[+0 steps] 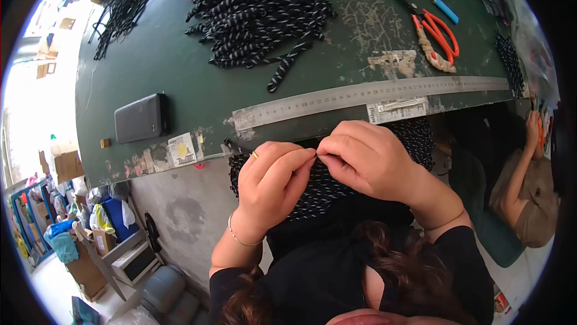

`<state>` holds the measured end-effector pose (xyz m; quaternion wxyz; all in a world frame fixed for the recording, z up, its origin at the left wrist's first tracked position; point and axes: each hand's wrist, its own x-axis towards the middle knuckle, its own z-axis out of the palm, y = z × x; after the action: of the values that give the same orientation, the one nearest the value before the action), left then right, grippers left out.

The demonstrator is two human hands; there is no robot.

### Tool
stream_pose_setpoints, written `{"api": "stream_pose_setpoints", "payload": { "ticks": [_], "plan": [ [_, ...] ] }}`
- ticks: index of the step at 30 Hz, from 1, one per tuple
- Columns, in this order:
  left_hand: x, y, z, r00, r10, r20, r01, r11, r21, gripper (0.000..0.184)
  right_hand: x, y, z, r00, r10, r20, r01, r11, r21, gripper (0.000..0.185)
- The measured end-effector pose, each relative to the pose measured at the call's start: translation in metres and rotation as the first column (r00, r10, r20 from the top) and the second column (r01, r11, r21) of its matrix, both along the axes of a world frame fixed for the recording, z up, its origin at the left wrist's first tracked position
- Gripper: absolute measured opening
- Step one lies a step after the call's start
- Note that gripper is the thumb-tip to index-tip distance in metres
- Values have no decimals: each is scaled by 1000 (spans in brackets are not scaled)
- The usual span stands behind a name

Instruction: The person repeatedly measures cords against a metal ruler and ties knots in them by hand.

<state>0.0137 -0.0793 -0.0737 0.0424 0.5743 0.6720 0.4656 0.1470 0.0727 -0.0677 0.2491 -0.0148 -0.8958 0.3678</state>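
My left hand [273, 175] and my right hand [363, 157] meet fingertip to fingertip just over the table's front edge. Both are closed in a pinch. Between the tips shows a thin dark bit, seemingly part of a black cord; the fingers hide most of it. A cord end [228, 143] pokes out to the left of my left hand. Below my hands, a heap of black cords with white flecks [324, 202] lies on my lap. Just beyond the hands, a long steel ruler [324, 101] lies along the table edge.
On the green table [198, 97] lie a large pile of flecked cords [258, 15], a looser black bundle [129, 6], a black box-shaped device [141, 119], orange-handled scissors [436, 33] and a blue lighter [445, 11]. Another person [526, 193] sits at the right.
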Motion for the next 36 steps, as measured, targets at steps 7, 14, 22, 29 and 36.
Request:
{"api": "stream_pose_setpoints", "payload": {
  "ticks": [7, 14, 22, 29, 36],
  "plan": [
    [-18, -33, 17, 913, 407, -31, -400, 880, -257, 12, -48, -23, -16, 997, 61, 50, -63, 998, 26, 13],
    [-37, -31, -5, 800, 593, 88, -560, 792, -242, 9, -76, -36, -20, 995, -81, 53, 80, 996, 33, 10],
    [-43, -27, 0, 789, 592, 165, -517, 784, -343, 8, -69, -32, -15, 992, -96, 78, 93, 995, 37, 9],
    [-48, -25, 8, 840, 535, 90, -467, 798, -380, 9, -53, -23, -12, 978, -165, 125, 171, 984, -45, 10],
    [-54, -23, 15, 884, 384, -266, -453, 844, -286, 9, -54, -24, -13, 977, -173, 127, 181, 982, -52, 10]
  ]
}}
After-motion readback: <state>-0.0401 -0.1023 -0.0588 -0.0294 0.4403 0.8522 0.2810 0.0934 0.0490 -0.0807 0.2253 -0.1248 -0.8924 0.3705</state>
